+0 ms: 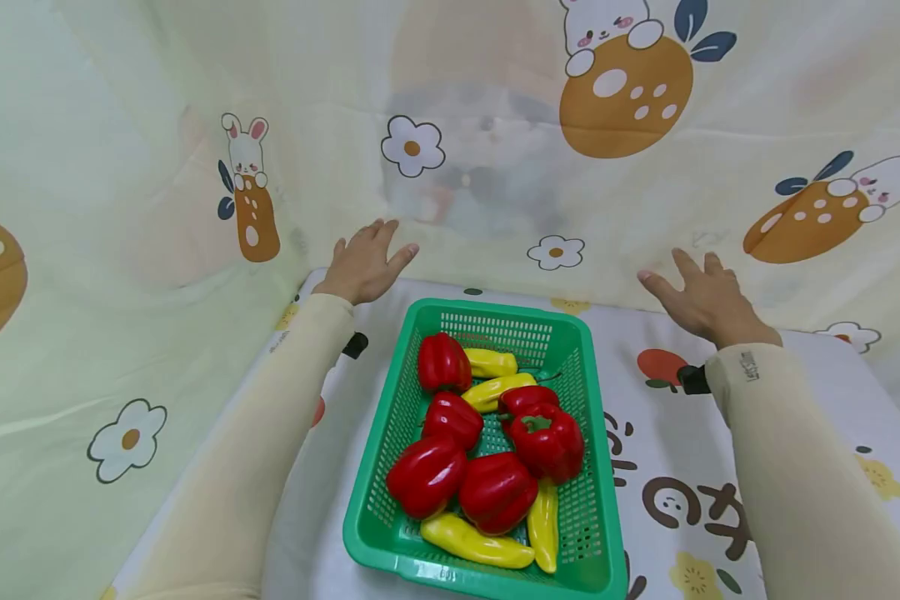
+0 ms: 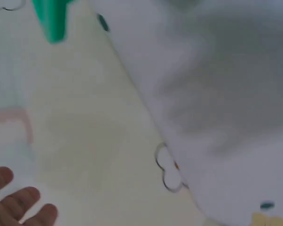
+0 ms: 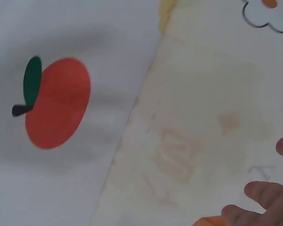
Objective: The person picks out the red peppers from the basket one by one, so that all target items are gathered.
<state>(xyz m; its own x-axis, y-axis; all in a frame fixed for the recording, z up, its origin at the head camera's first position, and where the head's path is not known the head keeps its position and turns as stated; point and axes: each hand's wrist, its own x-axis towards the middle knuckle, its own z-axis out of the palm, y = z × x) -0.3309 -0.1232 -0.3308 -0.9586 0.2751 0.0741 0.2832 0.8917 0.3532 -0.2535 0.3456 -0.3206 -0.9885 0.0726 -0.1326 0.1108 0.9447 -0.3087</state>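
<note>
A green plastic basket (image 1: 592, 433) stands on the table between the two forearms. In it lie several red bell peppers (image 1: 498, 492) and several long yellow peppers (image 1: 476, 543). The left hand (image 1: 363, 262) is held beyond the basket's far left corner, fingers spread, with nothing in it. Past the far right side, the right hand (image 1: 708, 300) is likewise spread and holds nothing. Both hands are apart from the basket. Part of the left hand (image 2: 19, 207) shows at the lower left of its wrist view, and fingertips of the right hand (image 3: 266, 202) at the lower right of its own.
A patterned cloth (image 1: 678, 450) covers the table. Pale curtains printed with rabbits and flowers hang at the back (image 1: 487, 200) and on the left (image 1: 82, 350), close to the hands. Small black wrist devices (image 1: 693, 380) show at both cuffs.
</note>
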